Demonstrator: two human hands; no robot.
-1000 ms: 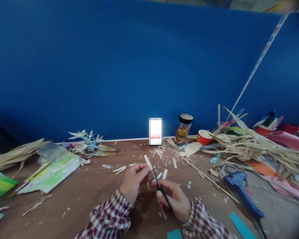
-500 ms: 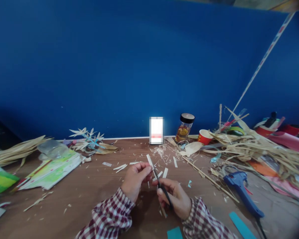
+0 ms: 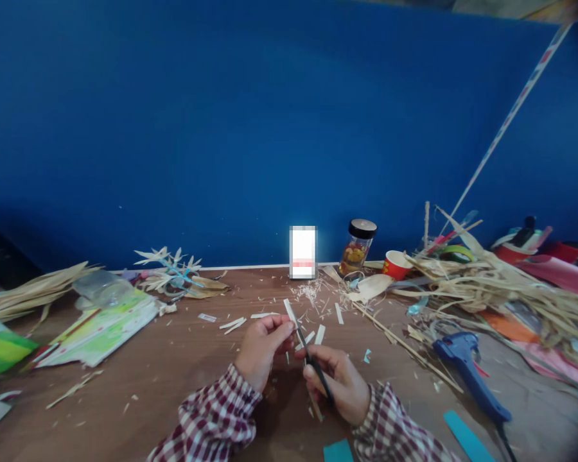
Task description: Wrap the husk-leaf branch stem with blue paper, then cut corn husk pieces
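Between the thumb and fingers of my left hand point(image 3: 264, 343) is a narrow pale strip point(image 3: 289, 309), its free end pointing up and away from me. My right hand point(image 3: 338, 378) is closed round a slim black tool point(image 3: 322, 377). The tool's thin tip lies alongside the strip, close to my left fingertips. Whether tip and strip touch, I cannot tell, and the fingers hide part of the tool. A thin tan piece point(image 3: 315, 407) shows below my right fingers. Short pale strips point(image 3: 320, 334) lie on the table just beyond my hands.
Fine shavings point(image 3: 308, 292) litter the brown table point(image 3: 173, 391). Rightward are a lidded jar point(image 3: 354, 253), a red paper cup point(image 3: 395, 264), dried husks point(image 3: 501, 289) and a blue glue gun point(image 3: 469, 372). At left are a painted sheet point(image 3: 101, 327) and a husk bundle point(image 3: 33, 289).
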